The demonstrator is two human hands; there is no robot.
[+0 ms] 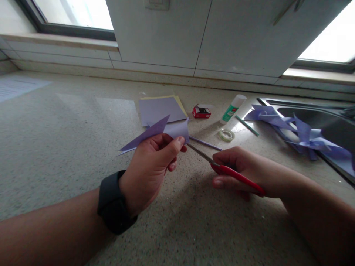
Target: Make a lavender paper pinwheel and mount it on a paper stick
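My left hand (155,162), with a dark watch (115,201) on its wrist, pinches a purple sheet of paper (177,130) between thumb and fingers. Part of that sheet stands up as a pointed flap on the left. In my right hand (244,168) is a pair of red-handled scissors (238,177), its blades pointing left. The blade tips meet the lower right edge of the paper, just beside my left fingertips. Whether the blades are apart is hard to make out. A thin purple stick (205,142) lies on the counter behind the scissors.
Behind my hands lie a stack of purple and yellow paper (161,107), a small red box (201,111), a glue stick (233,109), a tape roll (226,135) and a green stick (246,126). Folded purple paper pieces (303,131) rest over the rim of the sink (327,114) at right.
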